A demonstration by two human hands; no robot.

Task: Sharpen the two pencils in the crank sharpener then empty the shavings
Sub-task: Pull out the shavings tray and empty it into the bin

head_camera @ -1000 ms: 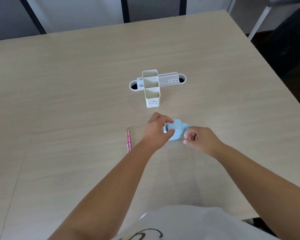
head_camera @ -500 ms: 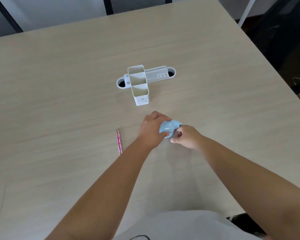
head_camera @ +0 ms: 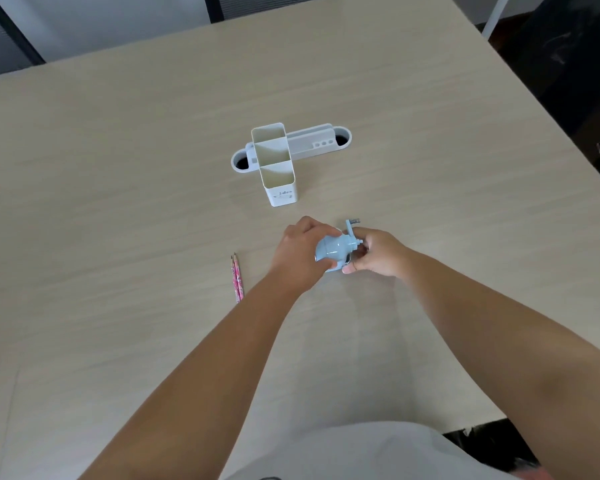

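A light blue crank sharpener [head_camera: 333, 252] sits on the table between my hands, its crank handle [head_camera: 351, 227] sticking up at the far right side. My left hand [head_camera: 300, 256] wraps around the sharpener's left side. My right hand [head_camera: 374, 252] grips its right lower part, thumb near the base; what the fingers pinch there is hidden. Two pink pencils [head_camera: 236, 277] lie side by side on the table left of my left hand, tips pointing away from me.
A white desk organizer [head_camera: 279, 181] with open compartments stands beyond the sharpener, with a low white tray [head_camera: 312, 143] behind it. The wooden table [head_camera: 118, 202] ends at the right [head_camera: 568, 161]; dark furniture lies beyond.
The sharpener has turned so its crank handle now shows at the top right. My right hand has shifted lower onto the sharpener's right side. The pencils have not moved.
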